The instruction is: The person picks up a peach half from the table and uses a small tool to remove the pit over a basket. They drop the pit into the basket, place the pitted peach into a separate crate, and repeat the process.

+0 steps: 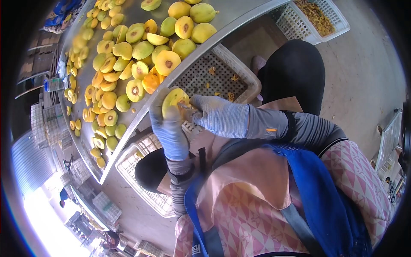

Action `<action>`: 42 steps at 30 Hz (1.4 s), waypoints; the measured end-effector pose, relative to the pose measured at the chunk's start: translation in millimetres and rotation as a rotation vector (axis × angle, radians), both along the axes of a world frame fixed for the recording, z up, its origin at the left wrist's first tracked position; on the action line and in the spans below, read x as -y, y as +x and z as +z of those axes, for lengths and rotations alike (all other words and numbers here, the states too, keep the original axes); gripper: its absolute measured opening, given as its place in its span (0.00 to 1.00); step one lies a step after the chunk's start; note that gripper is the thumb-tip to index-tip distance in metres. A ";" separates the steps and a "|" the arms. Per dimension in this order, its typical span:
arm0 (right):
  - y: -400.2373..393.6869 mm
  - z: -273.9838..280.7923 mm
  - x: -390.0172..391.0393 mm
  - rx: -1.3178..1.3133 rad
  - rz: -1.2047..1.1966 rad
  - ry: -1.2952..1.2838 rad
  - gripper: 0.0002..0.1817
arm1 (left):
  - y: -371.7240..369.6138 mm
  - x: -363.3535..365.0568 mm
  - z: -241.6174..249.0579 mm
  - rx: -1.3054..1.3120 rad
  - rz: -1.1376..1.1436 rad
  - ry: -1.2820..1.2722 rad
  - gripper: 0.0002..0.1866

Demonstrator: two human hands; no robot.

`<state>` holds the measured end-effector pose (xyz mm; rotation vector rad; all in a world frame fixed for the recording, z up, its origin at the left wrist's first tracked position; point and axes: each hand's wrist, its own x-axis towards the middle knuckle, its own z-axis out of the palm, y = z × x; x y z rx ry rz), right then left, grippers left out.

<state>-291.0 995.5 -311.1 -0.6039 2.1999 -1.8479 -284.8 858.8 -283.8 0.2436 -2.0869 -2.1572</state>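
My left hand (170, 128), in a grey and blue knitted glove, is wrapped round a halved yellow-green fruit (174, 100), with its cut face turned toward my other hand. My right hand (220, 115), gloved alike, is closed beside the fruit on a small tool (188, 109) whose tip touches the cut face; its shape is mostly hidden by the fingers. Both hands are just off the edge of a metal table (222, 30) that carries many halved fruits, among them an orange-fleshed one (167, 63) with its pit side up.
Under the table edge stands a grey crate (252, 81) with a few pit scraps inside. A white crate (338, 19) of brown-yellow scraps is at the upper right. Another white crate (128, 165) sits lower left, beside my knee. Stacked crates stand at the far left.
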 end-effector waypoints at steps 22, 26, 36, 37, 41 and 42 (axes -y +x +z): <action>-7.8 7.1 -5.0 0.085 0.149 0.001 0.18 | 7.5 5.9 -16.3 -0.068 0.084 0.022 0.26; -3.9 22.1 -12.1 -0.068 0.109 0.163 0.19 | 7.7 0.6 -10.6 -0.035 0.100 0.003 0.26; -4.2 30.9 -16.1 -0.049 0.118 0.210 0.18 | 8.5 -3.8 -12.7 -0.067 0.151 -0.080 0.26; -6.2 29.5 -16.4 0.035 0.172 0.110 0.18 | 9.2 -4.8 -11.7 -0.092 0.149 -0.034 0.26; -7.6 13.8 -10.0 0.179 0.180 0.012 0.19 | 10.2 -2.7 -17.6 -0.167 0.159 -0.164 0.25; -7.9 14.4 -10.4 0.232 0.218 -0.027 0.19 | 11.0 -2.0 -18.0 -0.167 0.157 -0.118 0.25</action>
